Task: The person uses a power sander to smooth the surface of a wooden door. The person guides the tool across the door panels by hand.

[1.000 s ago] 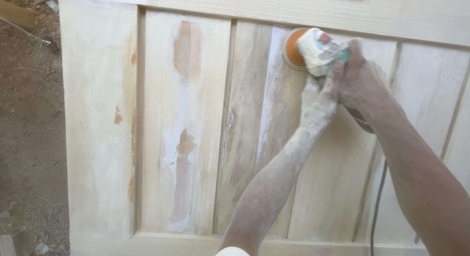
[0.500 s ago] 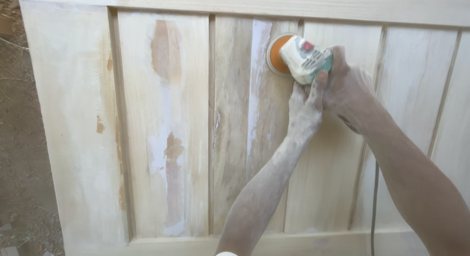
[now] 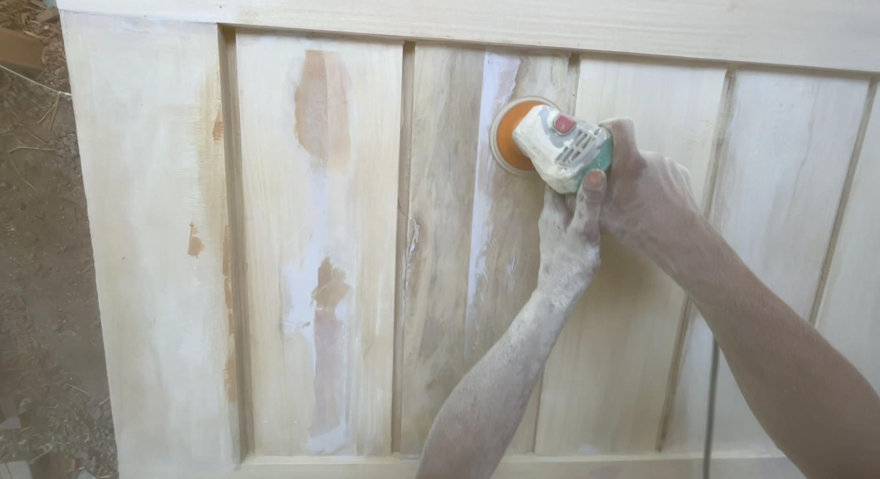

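With my right hand (image 3: pixel 646 190) wrapped round the sander (image 3: pixel 561 147) body and my left hand (image 3: pixel 568 236) closed under its head, I should keep the orange disc (image 3: pixel 506 135) flat on the door (image 3: pixel 321 259) plank, pressing lightly along the grain.

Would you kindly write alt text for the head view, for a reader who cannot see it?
Both dusty hands, left and right, grip a sander whose orange disc lies on a pale wooden door with brown filler patches. A cord trails below the right arm.
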